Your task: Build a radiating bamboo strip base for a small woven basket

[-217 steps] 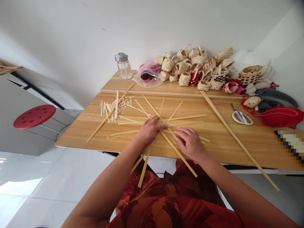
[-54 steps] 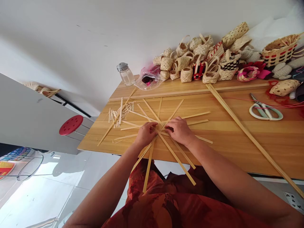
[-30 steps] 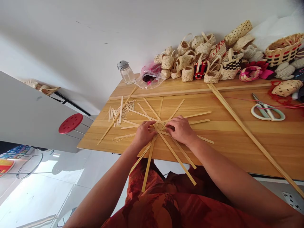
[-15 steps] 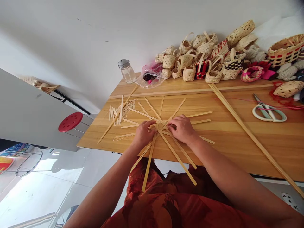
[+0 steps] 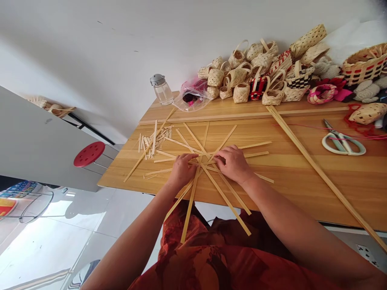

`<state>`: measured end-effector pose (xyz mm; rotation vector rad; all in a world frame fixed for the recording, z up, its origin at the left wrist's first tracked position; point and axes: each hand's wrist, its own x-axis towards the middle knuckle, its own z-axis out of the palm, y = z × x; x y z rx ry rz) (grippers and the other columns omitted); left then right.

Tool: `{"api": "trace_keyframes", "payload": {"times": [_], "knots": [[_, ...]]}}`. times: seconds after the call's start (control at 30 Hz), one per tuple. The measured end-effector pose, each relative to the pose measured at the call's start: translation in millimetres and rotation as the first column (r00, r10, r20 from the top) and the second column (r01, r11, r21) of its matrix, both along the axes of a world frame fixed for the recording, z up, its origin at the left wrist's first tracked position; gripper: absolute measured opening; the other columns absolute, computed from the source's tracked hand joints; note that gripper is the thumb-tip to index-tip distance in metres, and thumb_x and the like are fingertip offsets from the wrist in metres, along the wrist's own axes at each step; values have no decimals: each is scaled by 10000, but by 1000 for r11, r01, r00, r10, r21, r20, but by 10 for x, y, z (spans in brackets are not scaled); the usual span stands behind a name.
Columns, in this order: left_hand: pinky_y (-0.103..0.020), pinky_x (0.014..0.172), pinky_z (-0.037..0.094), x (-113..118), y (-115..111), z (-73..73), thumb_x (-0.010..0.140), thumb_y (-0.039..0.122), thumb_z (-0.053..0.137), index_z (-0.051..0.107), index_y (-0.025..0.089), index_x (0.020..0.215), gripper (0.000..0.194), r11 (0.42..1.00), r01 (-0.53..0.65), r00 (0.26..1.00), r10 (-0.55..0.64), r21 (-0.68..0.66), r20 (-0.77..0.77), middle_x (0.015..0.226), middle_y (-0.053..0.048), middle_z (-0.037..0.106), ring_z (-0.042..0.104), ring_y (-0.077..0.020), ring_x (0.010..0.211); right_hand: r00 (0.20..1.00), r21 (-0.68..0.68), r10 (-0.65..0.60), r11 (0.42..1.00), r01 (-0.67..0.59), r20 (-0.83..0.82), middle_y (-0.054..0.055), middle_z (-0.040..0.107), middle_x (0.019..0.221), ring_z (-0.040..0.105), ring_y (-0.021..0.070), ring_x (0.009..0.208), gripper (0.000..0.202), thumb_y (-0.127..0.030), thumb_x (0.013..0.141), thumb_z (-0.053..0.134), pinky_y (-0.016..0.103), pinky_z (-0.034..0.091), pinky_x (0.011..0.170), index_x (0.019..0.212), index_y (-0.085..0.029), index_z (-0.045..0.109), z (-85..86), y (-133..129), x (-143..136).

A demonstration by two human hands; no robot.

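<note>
Pale, flat weaving strips [image 5: 224,197] cross in a star on the table, their ends fanning out on all sides; several ends at the front hang past the table edge. My left hand [image 5: 182,172] is at the left of the crossing, thumb and fingers closed on the strips there. On the right side of the crossing, my right hand [image 5: 233,163] has its thumb and forefinger pinched on a strip. The curled fingers hide part of what they grip. Between the hands the strips overlap at the centre.
Cut scraps [image 5: 148,143] lie left on the wooden table [image 5: 296,193]. Long strips [image 5: 317,171] and scissors [image 5: 343,141] lie right. Small woven baskets [image 5: 241,92], a plastic bag [image 5: 193,102] and a bottle [image 5: 163,92] line the back. A red stool [image 5: 90,154] stands left.
Both hands stay at the crossing with hardly any movement. The whole view has shifted very slightly.
</note>
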<state>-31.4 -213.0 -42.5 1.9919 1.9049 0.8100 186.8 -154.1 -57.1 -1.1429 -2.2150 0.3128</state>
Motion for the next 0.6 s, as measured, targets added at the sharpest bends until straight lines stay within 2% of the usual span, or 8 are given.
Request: {"api": "trace_keyframes", "payload": {"times": [0.2,0.37,0.6], "knots": [[-399,1044,475,-4,-28,11,831,29,512,725,219,1145,425,998,53,994,-49,42,-93,1129,-59,735,630,-231,1105,1000,8,0,1000,0,3,80,726,931,548,266,960,158,-171,889,594,392,369,863,916,-207,746,-23,10,5],[-393,1046,454,17,90,-19,866,12,465,724,224,1190,466,990,128,972,-112,64,-207,1204,-61,707,575,-240,1132,1000,19,0,1000,0,8,78,730,930,551,270,961,159,-174,886,595,391,372,859,910,-211,748,-24,10,5],[-437,1060,435,107,246,-15,851,-11,441,647,239,1335,582,977,209,922,-208,-33,-327,1329,-85,641,521,-280,1197,1000,19,-1,1000,1,25,81,732,933,552,272,972,170,-150,867,598,390,375,864,913,-208,752,-22,14,-1]]}}
